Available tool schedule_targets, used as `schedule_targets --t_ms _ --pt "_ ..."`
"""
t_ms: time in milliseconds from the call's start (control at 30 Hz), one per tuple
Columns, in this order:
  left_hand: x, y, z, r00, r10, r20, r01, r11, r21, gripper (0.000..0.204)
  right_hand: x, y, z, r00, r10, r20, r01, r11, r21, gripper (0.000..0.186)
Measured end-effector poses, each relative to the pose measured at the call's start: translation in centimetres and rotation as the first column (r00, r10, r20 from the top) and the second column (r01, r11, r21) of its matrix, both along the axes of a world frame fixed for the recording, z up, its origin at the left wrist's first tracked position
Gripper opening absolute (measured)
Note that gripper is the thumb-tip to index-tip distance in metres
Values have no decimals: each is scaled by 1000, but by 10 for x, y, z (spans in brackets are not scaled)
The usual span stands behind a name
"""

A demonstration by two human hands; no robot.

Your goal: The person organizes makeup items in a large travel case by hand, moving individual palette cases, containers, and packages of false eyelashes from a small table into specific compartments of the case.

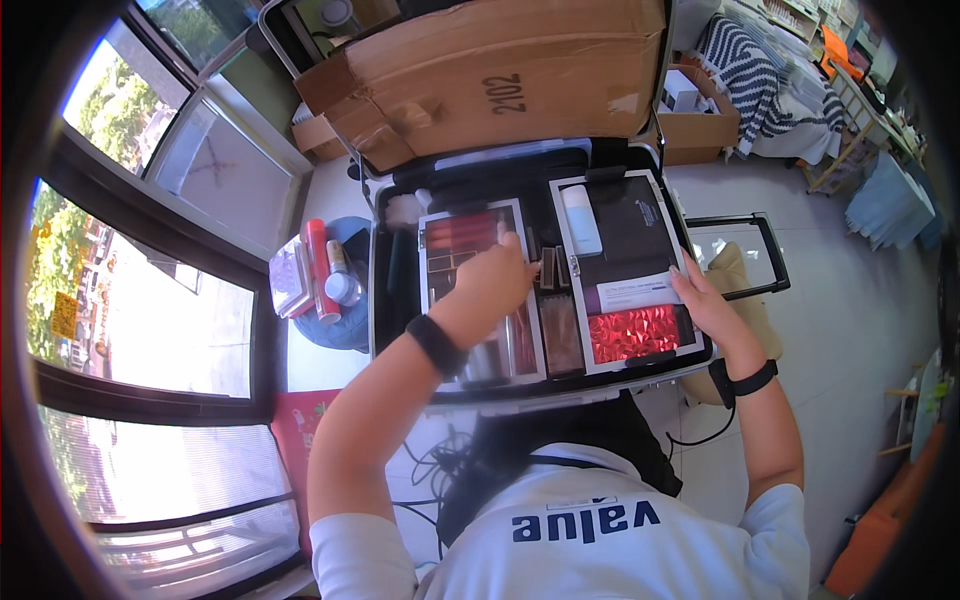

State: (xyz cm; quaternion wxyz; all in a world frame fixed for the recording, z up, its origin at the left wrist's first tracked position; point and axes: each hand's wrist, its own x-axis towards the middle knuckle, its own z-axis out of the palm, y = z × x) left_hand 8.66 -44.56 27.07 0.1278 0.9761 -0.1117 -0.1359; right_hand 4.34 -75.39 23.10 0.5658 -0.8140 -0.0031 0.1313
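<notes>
An open makeup case (378, 330) stands in front of me, with two silver-framed trays in it. Over the left tray (535, 345), my left hand (497, 278) is closed, its fingertips near the reddish compartments; anything in them is too small and blurred to make out. At the right-hand tray (690, 352), my right hand (706, 302) grips the outer edge, thumb beside a white slim box (635, 292). That tray also bears a light-blue and white bottle (582, 222), a black flat pouch (632, 225) and a shiny red crinkled pouch (632, 335). Between the trays lie small dark items (550, 268).
Cardboard (480, 85) fills the raised lid. On the left, a blue stool (345, 325) bears a red tube (320, 265), a white-capped bottle (343, 289) and clear boxes (291, 280). A black handle (770, 250) juts out right. Cables (440, 462) lie below the case.
</notes>
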Motion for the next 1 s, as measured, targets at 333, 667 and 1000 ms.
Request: schedule_targets --t_ms 333,667,1000 --pt "23 8 -44 944 -296 142 248 927 283 11 -1 3 7 999 43 18 -42 998 -44 57" --pt "5 77 37 990 130 -57 -137 776 -616 26 -5 13 1 996 40 75 -41 999 11 57" --pt "3 93 43 966 201 -161 -256 681 -686 27 4 41 13 989 147 -21 -134 826 -548 63"
